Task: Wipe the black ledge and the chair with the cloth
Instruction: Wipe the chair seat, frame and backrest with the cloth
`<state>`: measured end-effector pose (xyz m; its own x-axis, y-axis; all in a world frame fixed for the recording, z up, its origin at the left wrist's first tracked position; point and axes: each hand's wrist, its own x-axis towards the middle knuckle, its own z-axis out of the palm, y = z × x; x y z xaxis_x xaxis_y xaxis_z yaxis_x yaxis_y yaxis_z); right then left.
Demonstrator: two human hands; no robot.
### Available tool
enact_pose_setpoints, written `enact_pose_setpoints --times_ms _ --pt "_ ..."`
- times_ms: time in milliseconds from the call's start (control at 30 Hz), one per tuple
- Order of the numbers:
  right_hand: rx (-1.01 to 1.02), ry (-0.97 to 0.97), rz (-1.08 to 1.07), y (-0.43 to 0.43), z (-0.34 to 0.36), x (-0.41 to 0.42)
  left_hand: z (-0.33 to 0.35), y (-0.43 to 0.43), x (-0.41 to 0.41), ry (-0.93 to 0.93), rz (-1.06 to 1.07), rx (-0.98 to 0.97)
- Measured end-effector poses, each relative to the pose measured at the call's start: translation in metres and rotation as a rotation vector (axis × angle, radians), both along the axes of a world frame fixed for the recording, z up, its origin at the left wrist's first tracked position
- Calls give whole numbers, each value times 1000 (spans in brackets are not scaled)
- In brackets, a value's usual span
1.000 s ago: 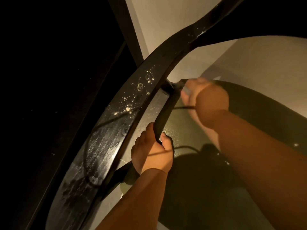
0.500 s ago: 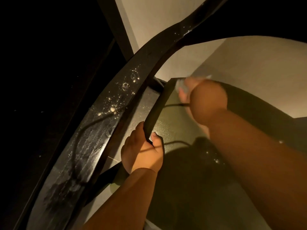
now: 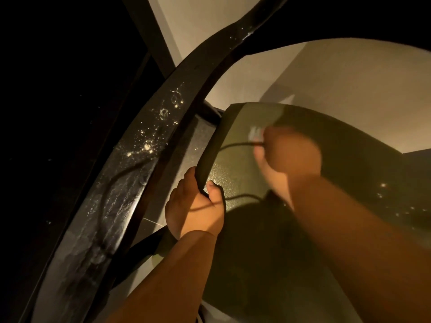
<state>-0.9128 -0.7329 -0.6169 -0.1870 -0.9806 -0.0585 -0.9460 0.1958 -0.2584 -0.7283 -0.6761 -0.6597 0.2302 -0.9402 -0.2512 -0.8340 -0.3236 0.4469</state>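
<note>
Chair (image 3: 233,159) centre frame, black ledge (image 3: 130,183) running diagonally along its left.
Left grip (image 3: 193,206) clamped round the chair's left edge; right grip (image 3: 289,157), blurred, curled on pale cloth (image 3: 254,132) against the chair surface.

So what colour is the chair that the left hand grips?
The chair is dark olive green, finely pebbled; it shows best in the head view, beside the left hand.

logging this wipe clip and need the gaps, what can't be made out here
All in the head view:
- right hand: motion blur hides its fingers and grip.
- pale cloth: only a smeared sliver shows beyond that hand.
- dark olive textured chair seat: near part lost in shadow.
- speckled glossy black ledge: area left of it is unlit.
</note>
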Motion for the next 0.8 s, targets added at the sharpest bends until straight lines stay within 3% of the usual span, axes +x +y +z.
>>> enact_pose_setpoints --times_ms 100,167,233,300,433,633,733,800 --pt "-66 -27 221 55 -1 16 1 0 -2 -3 0 -7" --pt "-74 49 320 43 -10 -3 0 -1 -2 -12 11 -13" --pt "-173 176 222 9 -13 -27 0 0 -2 -18 11 -34" --pt "-137 225 58 -24 -12 -46 -1 2 -1 -25 4 -64" --pt "-65 102 -56 -19 -1 -40 0 2 -2 -39 -3 -70" --pt "17 -12 321 70 -3 2 4 2 -4 -33 18 -72" --pt "-140 199 183 23 -14 -37 2 1 -3 -50 -7 -100" --pt "-71 295 22 -9 -8 -59 0 2 -4 -31 -11 -135"
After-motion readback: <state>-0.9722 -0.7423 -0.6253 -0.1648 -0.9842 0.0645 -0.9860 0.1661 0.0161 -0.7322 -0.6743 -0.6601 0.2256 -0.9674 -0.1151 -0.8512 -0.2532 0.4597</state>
